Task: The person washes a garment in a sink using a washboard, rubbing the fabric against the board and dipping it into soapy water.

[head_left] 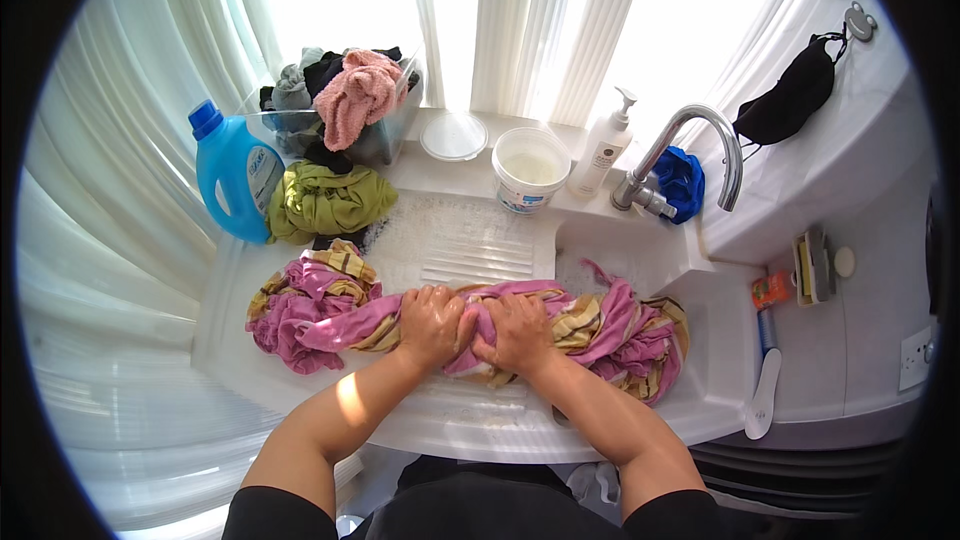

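Note:
A long wet cloth (345, 328), pink with yellow and dark stripes, stretches across the white laundry sink (480, 430). Its left end lies bunched on the sink's flat side, and its right end hangs bunched over the basin. Near the middle, my left hand (432, 325) is closed around the cloth. Close beside it, my right hand (518, 332) grips the same cloth, with the thumbs of both hands almost meeting. Behind the hands, suds cover part of the ribbed washboard (480, 258).
A green garment (330, 202) lies beside a blue detergent bottle (235, 175). Behind them stands a clear bin (400, 120) of clothes. A white tub (530, 170), a pump bottle (602, 152) and a chrome faucet (720, 145) line the back ledge. A white brush (763, 400) rests at right.

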Action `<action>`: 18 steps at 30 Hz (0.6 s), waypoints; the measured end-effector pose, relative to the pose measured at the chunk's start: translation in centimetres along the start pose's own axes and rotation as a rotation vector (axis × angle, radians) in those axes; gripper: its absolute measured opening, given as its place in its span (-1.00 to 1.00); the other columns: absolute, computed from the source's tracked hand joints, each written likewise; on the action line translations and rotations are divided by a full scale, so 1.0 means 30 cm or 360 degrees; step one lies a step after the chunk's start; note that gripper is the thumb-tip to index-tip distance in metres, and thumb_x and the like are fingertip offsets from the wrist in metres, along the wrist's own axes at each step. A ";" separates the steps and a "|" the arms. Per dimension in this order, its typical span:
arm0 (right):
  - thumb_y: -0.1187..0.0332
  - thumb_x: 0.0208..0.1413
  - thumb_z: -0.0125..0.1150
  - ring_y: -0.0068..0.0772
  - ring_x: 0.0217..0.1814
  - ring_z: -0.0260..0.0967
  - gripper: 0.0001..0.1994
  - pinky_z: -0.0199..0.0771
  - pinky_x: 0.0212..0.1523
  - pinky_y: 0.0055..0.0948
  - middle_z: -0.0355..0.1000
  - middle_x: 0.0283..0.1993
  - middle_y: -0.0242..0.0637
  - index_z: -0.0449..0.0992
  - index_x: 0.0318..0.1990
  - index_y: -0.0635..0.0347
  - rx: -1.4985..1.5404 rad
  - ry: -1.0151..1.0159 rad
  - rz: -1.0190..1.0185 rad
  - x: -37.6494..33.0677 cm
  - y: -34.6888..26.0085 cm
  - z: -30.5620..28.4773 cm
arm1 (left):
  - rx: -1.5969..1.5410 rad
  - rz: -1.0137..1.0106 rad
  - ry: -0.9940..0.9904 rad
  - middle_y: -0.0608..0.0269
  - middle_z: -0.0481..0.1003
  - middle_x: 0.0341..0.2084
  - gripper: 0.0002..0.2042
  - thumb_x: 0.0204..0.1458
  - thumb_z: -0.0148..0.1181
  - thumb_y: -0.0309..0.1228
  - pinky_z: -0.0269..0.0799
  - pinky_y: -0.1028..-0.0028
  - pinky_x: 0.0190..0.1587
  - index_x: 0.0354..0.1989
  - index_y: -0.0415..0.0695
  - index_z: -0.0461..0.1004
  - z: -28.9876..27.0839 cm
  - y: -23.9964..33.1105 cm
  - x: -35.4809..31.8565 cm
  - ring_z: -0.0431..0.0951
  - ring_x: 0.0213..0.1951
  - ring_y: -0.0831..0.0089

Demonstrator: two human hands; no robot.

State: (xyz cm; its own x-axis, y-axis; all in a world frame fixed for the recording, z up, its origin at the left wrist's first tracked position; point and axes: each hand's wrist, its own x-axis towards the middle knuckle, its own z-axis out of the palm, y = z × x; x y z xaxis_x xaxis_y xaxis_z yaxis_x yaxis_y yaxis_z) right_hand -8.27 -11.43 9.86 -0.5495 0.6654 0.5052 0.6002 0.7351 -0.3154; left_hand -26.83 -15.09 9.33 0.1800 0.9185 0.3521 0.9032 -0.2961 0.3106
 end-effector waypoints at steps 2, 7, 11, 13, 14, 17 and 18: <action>0.02 -0.09 0.23 -0.08 0.00 0.33 -0.58 0.31 0.00 -0.11 0.40 -0.11 -0.13 0.54 -0.17 0.14 -0.0207 -0.0204 0.0445 0.158 0.068 0.036 | 0.0075 -0.0365 0.0004 0.10 0.52 -0.31 -0.60 0.03 0.18 0.03 0.26 0.02 -0.04 -0.22 -0.06 0.60 0.080 -0.065 0.224 0.49 -0.15 0.10; -0.12 -0.09 0.18 0.06 0.07 0.41 -0.41 0.31 0.09 -0.01 0.48 -0.04 0.07 0.51 -0.23 0.35 0.0253 -0.0811 0.0897 0.296 0.101 -0.033 | 0.0178 -0.0428 -0.0032 0.14 0.54 -0.33 -0.59 0.01 0.22 0.05 0.26 0.00 -0.04 -0.19 -0.03 0.59 0.058 -0.105 0.304 0.51 -0.17 0.08; -0.10 -0.33 0.45 0.01 -0.02 0.32 -0.39 0.30 -0.01 -0.08 0.35 -0.07 -0.05 0.43 -0.27 0.22 0.0446 -0.0338 -0.0034 0.007 0.064 -0.158 | -0.0320 0.0267 -0.0130 0.14 0.51 -0.25 -0.57 0.02 0.20 0.10 0.23 0.17 -0.11 -0.22 -0.03 0.56 -0.167 0.007 0.061 0.48 -0.17 0.17; -0.07 -0.39 0.47 -0.06 -0.02 0.33 -0.43 0.30 -0.08 -0.14 0.33 -0.04 -0.12 0.44 -0.28 0.13 0.0282 -0.0224 -0.0211 -0.115 -0.025 -0.159 | -0.0139 0.0445 -0.0064 0.17 0.45 -0.36 -0.59 0.03 0.18 0.09 0.22 0.21 -0.22 -0.31 -0.06 0.53 -0.200 0.084 -0.068 0.44 -0.30 0.22; -0.06 -0.40 0.47 -0.08 -0.07 0.35 -0.44 0.31 -0.10 -0.16 0.34 -0.08 -0.15 0.45 -0.28 0.12 0.0208 -0.0144 -0.0260 -0.137 -0.055 -0.139 | -0.0122 0.0504 -0.0006 0.18 0.42 -0.40 -0.61 0.04 0.18 0.06 0.21 0.22 -0.26 -0.36 -0.07 0.50 -0.164 0.087 -0.116 0.42 -0.35 0.23; 0.05 -0.39 0.43 -0.14 -0.24 0.35 -0.55 0.31 -0.21 -0.18 0.34 -0.30 -0.22 0.43 -0.36 0.09 0.0152 -0.0035 -0.0186 -0.025 -0.025 -0.048 | -0.0177 0.0410 0.0248 0.17 0.36 -0.55 -0.72 0.08 0.18 -0.17 0.25 0.23 -0.39 -0.52 -0.10 0.38 -0.045 0.023 -0.012 0.41 -0.45 0.16; 0.10 -0.35 0.39 -0.13 -0.27 0.34 -0.60 0.31 -0.23 -0.16 0.34 -0.35 -0.22 0.44 -0.36 0.12 0.0147 0.0045 0.0000 0.041 0.006 0.002 | -0.0021 0.0231 0.0288 0.15 0.38 -0.54 -0.75 0.08 0.18 -0.22 0.30 0.22 -0.39 -0.53 -0.09 0.37 -0.006 -0.005 0.065 0.43 -0.44 0.13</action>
State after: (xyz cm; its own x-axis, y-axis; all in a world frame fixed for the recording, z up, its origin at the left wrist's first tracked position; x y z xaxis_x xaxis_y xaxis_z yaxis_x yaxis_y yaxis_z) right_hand -8.88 -10.48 10.38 -0.5319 0.6625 0.5274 0.5433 0.7447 -0.3875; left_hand -26.69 -13.30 10.12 0.2335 0.8044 0.5463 0.8677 -0.4259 0.2564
